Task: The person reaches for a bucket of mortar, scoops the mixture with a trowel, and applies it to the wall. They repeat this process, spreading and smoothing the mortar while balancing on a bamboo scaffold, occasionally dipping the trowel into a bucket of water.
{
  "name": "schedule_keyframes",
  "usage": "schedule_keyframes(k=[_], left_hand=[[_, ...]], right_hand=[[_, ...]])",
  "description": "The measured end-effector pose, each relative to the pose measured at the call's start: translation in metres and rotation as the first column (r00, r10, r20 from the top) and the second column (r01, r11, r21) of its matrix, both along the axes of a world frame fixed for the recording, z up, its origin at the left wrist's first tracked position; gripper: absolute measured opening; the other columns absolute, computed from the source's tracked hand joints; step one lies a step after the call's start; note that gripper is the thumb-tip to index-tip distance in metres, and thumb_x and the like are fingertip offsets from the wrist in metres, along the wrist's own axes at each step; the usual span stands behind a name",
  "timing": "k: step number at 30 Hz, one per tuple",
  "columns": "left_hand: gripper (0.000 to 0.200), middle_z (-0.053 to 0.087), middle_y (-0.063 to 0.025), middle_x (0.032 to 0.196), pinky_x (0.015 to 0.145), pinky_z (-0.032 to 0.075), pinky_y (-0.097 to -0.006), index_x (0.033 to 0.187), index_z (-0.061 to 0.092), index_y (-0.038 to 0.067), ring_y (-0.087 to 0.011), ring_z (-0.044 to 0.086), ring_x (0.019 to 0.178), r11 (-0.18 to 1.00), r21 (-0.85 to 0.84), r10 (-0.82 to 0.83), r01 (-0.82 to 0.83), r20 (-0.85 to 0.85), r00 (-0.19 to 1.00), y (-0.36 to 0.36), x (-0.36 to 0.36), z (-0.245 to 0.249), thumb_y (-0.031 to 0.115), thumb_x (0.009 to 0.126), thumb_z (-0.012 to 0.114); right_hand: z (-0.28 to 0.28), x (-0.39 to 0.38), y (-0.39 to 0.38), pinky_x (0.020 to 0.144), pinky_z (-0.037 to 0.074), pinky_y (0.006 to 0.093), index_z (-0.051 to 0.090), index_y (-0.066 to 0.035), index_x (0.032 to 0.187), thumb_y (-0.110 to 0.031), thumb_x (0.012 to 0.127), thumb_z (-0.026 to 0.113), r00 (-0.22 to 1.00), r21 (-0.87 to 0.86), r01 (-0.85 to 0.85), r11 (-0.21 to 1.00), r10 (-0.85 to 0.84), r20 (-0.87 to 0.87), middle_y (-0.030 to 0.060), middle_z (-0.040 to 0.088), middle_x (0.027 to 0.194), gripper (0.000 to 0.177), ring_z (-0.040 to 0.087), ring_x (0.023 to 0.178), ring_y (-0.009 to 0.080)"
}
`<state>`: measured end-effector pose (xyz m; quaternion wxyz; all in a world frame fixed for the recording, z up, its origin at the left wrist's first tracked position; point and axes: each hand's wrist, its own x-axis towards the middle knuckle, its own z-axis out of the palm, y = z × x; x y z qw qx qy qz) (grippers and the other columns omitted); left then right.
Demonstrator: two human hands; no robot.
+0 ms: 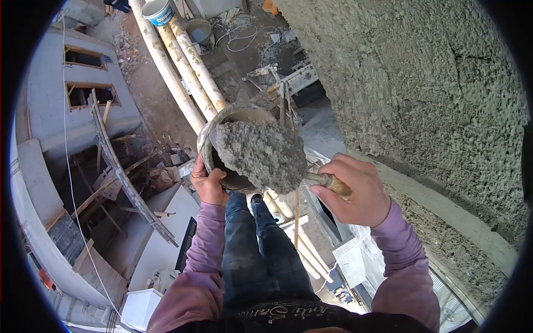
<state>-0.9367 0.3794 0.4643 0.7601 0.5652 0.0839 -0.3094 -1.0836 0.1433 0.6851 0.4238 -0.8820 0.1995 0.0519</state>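
My left hand (209, 181) grips the rim of a round, mortar-stained bowl (210, 130), thumb over the edge. Wrapped round the wooden handle (338, 186) of a trowel is my right hand (355, 188). A large heap of wet grey mortar (261, 155) covers the trowel's blade and hangs over the bowl's opening, hiding the blade and much of the bowl's inside. On the right rises a rough, mortar-coated wall (411, 83), with a ledge (444, 213) along its lower edge.
Pale poles (191, 72) lie below my feet, with a white and blue bucket (157, 12) on them. Farther down are another bucket (200, 32) and a loose hose (241, 40). A curved wooden ladder (125, 177) and window openings (91, 95) are at left.
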Motion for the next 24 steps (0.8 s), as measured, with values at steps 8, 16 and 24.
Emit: schedule_keyframes(k=[8, 16, 24], left_hand=[[0.075, 0.066, -0.0073, 0.122, 0.085, 0.047, -0.0222, 0.133, 0.06, -0.002, -0.0152, 0.062, 0.105, 0.99, 0.14, 0.023, -0.021, -0.013, 1.0, 0.029, 0.02, 0.005, -0.016, 0.06, 0.047], [0.082, 0.058, -0.0107, 0.139, 0.124, 0.002, -0.042, 0.133, 0.059, -0.001, -0.0185, 0.037, 0.142, 0.981, 0.159, -0.131, 0.107, 0.145, 0.981, 0.001, 0.007, 0.011, -0.008, 0.052, 0.048], [0.074, 0.06, -0.0109, 0.136, 0.124, 0.004, -0.0457, 0.129, 0.062, -0.001, -0.0189, 0.045, 0.138, 0.948, 0.167, -0.317, 0.272, 0.411, 0.855, -0.066, -0.035, 0.041, -0.007, 0.056, 0.047]], right_hand=[[-0.019, 0.003, -0.172, 0.04, 0.042, 0.0243, 0.062, -0.001, 0.089, -0.029, 0.098, 0.058, 0.873, 0.518, 0.477, 0.71, -0.315, -0.372, 0.0018, 0.06, 0.067, 0.03, 0.052, 0.045, 0.0093], [0.019, -0.112, -0.029, 0.057, 0.048, 0.0343, 0.061, 0.0, 0.094, -0.014, 0.089, 0.064, 0.765, -0.268, 0.391, 0.88, -0.473, -0.437, 0.0123, 0.056, 0.065, 0.015, 0.061, 0.059, 0.0231], [-0.173, -0.026, 0.044, 0.077, 0.057, 0.0454, 0.064, 0.007, 0.095, -0.012, 0.073, 0.067, 0.846, -0.388, -0.25, 0.887, 0.006, -0.533, 0.0243, 0.059, 0.102, 0.029, 0.068, 0.088, 0.0378]])
